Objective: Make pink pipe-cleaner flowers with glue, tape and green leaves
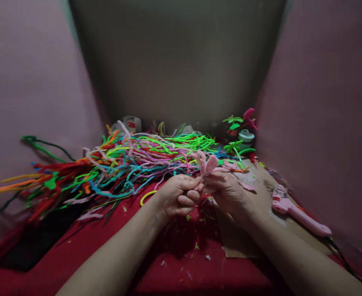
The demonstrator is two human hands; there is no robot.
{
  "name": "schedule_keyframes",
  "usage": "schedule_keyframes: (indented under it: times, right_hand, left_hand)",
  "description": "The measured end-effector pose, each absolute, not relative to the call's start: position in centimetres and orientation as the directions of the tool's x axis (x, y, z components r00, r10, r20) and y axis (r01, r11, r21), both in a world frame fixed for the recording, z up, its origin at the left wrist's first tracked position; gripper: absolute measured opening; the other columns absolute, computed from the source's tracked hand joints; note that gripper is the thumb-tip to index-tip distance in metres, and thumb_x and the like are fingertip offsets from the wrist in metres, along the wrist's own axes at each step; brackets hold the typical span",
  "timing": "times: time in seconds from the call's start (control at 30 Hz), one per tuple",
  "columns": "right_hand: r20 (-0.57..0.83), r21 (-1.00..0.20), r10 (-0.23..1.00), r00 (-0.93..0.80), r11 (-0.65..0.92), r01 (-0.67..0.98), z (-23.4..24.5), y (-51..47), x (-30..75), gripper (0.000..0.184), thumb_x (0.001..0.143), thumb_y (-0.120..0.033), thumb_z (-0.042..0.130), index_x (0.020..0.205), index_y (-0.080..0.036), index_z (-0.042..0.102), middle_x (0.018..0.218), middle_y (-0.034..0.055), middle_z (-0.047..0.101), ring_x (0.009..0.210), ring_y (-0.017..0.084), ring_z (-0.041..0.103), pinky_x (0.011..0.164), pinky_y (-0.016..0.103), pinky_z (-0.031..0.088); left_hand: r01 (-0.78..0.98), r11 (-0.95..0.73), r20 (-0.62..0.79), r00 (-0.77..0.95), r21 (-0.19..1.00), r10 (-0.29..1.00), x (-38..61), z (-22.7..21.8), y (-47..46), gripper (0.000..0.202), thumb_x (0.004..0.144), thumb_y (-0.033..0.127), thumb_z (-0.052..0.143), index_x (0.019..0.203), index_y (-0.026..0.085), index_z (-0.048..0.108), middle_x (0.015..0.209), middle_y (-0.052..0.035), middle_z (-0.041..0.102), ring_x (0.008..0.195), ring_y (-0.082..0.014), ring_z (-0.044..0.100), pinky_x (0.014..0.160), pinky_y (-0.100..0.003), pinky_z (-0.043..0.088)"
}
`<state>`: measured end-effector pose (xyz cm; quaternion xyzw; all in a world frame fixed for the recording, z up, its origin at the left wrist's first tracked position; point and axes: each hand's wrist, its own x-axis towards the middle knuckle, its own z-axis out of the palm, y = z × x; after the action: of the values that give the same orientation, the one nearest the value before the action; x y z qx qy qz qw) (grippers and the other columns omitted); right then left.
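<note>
Both hands meet at the middle of the view and pinch one small piece between them. The left hand (pixel 178 198) has its fingers curled in, thumb and forefinger pressed together on the base of a pink pipe-cleaner flower (pixel 209 164). The right hand (pixel 228 191) closes on the same base from the other side, its fingertips touching those of the left. The flower's looped petals stand just above the knuckles, tilted a little away from the person, so the bloom lies above and slightly beyond the grip while its stem end is hidden inside the fingers. Blur softens the petals, and their number cannot be told.

Just behind the flower a broad heap of pipe cleaners (pixel 131 166) spreads to the left in green, teal, pink, orange and red, its strands fanning out toward the left edge. A yellow loop (pixel 147 197) lies near the left wrist. Under the right forearm sits a sheet of cardboard (pixel 249 242), on a red cloth (pixel 181 271) strewn with small clippings (pixel 207 257). On the cardboard to the right, well apart from the hands, lies a pink glue gun (pixel 298 213), its cord (pixel 338 250) trailing toward the lower right. At the far right corner a small pale jar (pixel 246 135) stands among green leaf shapes (pixel 233 120) and a magenta flower (pixel 249 113)
</note>
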<state>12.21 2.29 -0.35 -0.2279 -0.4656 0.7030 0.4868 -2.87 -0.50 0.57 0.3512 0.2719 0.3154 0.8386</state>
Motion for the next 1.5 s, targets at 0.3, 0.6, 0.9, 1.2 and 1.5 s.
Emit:
schedule_keyframes:
  times: [0.3, 0.6, 0.9, 1.2, 1.5]
  right_hand:
    - [0.316, -0.922, 0.915, -0.251, 0.235, -0.307, -1.2, 2.2, 12.6, 0.009, 0.071, -0.024, 0.064, 0.064, -0.020, 0.067, 0.072, 0.0005, 0.061, 0.073, 0.016, 0.052, 0.075, 0.031, 0.043]
    - [0.330, -0.939, 0.922, -0.201, 0.298, -0.173, -0.6, 1.2, 12.2, 0.009, 0.070, -0.028, 0.069, 0.069, -0.019, 0.070, 0.071, -0.0001, 0.063, 0.070, 0.015, 0.052, 0.070, 0.029, 0.042]
    - [0.184, -0.932, 0.920, -0.345, 0.052, -0.359, -1.1, 2.0, 12.0, 0.013, 0.070, -0.030, 0.065, 0.080, -0.022, 0.067, 0.076, -0.0006, 0.063, 0.068, 0.015, 0.053, 0.063, 0.028, 0.041]
    - [0.326, -0.933, 0.896, -0.302, 0.254, -0.253, -1.0, 2.0, 12.5, 0.007, 0.073, -0.025, 0.065, 0.072, -0.021, 0.071, 0.074, 0.0008, 0.063, 0.079, 0.017, 0.053, 0.078, 0.030, 0.041]
    - [0.247, -0.921, 0.895, -0.371, 0.099, -0.376, -2.1, 2.8, 12.4, 0.010, 0.073, -0.028, 0.066, 0.072, -0.018, 0.070, 0.068, -0.0003, 0.061, 0.067, 0.013, 0.049, 0.072, 0.029, 0.040]
  left_hand:
    - [0.621, -0.255, 0.357, -0.043, 0.741, 0.933, -0.4, -0.3, -1.6, 0.027, 0.080, 0.044, 0.055, 0.084, 0.018, 0.055, 0.070, -0.0017, 0.060, 0.060, -0.0142, 0.056, 0.056, -0.025, 0.041]
    - [0.723, -0.401, 0.542, 0.045, 0.562, 0.839, -0.4, -1.3, -1.4, 0.017, 0.089, 0.018, 0.040, 0.077, 0.018, 0.052, 0.070, -0.0009, 0.058, 0.061, -0.0121, 0.051, 0.060, -0.023, 0.037]
    - [0.647, -0.392, 0.519, -0.007, 0.654, 0.855, -0.8, -0.7, -1.0, 0.017, 0.087, 0.019, 0.043, 0.075, 0.018, 0.055, 0.066, 0.0010, 0.056, 0.058, -0.0104, 0.048, 0.058, -0.022, 0.034]
    - [0.506, -0.313, 0.406, -0.082, 0.804, 0.910, -0.6, -0.2, -1.1, 0.015, 0.082, 0.024, 0.049, 0.070, 0.017, 0.056, 0.060, 0.0027, 0.051, 0.055, -0.0101, 0.043, 0.055, -0.022, 0.032]
    - [-0.318, 0.052, 0.025, 0.236, 0.947, 0.972, -1.2, 0.4, -0.8, 0.029, 0.075, 0.033, 0.061, 0.059, 0.016, 0.044, 0.046, 0.0081, 0.034, 0.037, -0.0019, 0.018, 0.038, -0.016, 0.013]
